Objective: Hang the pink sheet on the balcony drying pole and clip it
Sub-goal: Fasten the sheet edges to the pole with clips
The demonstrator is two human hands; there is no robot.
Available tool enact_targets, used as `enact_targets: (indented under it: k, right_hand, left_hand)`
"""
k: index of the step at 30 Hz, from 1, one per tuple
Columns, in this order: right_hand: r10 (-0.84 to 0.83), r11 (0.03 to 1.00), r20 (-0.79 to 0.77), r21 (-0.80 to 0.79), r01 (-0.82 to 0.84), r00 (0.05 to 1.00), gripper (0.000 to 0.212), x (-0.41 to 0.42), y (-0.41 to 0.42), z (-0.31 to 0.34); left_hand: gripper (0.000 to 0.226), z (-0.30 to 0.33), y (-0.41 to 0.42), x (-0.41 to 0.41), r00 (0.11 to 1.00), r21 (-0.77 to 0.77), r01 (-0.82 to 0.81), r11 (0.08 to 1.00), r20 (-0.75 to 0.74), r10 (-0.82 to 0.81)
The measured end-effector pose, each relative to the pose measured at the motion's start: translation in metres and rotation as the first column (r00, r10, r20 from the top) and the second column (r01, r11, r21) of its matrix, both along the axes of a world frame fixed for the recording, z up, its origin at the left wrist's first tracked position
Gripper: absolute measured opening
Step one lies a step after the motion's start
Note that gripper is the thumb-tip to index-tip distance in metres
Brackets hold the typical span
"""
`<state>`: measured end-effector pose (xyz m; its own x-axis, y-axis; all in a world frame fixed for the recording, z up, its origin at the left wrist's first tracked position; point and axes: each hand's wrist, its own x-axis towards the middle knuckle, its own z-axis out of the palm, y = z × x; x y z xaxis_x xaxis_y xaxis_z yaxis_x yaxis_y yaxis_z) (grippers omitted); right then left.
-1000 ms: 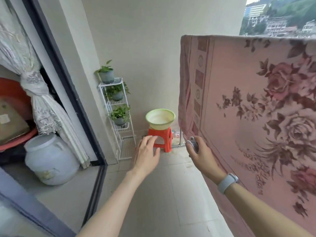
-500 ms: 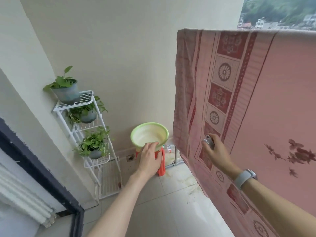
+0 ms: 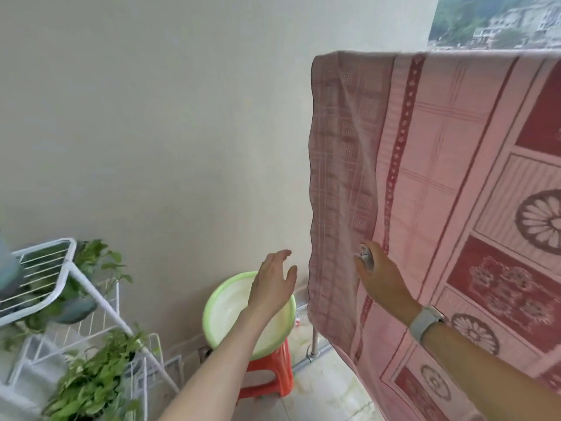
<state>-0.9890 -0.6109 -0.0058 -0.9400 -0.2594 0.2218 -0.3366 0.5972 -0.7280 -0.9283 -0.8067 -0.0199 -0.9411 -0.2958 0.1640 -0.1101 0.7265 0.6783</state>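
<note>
The pink sheet (image 3: pixel 440 183), patterned with dark red borders and medallions, hangs over the drying pole, which it hides along its top fold near the upper right. My right hand (image 3: pixel 382 278), with a pale watch on the wrist, is raised in front of the sheet near its left edge and is closed around a small grey-white clip (image 3: pixel 365 257). My left hand (image 3: pixel 273 284) is lifted with fingers spread, empty, just left of the sheet's left edge and apart from it.
A green-rimmed basin (image 3: pixel 221 302) sits on an orange stool (image 3: pixel 270 375) below my left hand, by the beige wall. A white wire plant rack (image 3: pixel 73 268) with leafy pots stands at the left. A metal post (image 3: pixel 314 341) rises from the tiled floor under the sheet.
Both hands have risen and moved toward the sheet's left edge. My view has tilted up and closer, so the doorway and curtain are out of sight.
</note>
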Motion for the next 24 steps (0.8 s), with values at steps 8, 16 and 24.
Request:
enact_targets:
  k: [8,16,24]
  right_hand:
    - [-0.081,0.995,-0.113,0.046,0.086,0.990,0.036,-0.089,-0.044,0.005]
    - [-0.245,0.938,-0.231,0.187,0.290,0.942,0.038,-0.124,-0.084,0.013]
    - [-0.227,0.879,-0.267,0.359,0.315,0.937,0.044,-0.115,-0.135,-0.005]
  left_hand:
    - [0.047,0.017,-0.031,-0.167,0.985,0.197,0.172,0.965,-0.063,-0.162]
    - [0.019,0.029,-0.048,-0.260,0.929,0.399,0.368,0.840,-0.192,-0.316]
    - [0.038,-0.029,-0.110,-0.285,0.860,0.423,0.468,0.776,-0.018,-0.509]
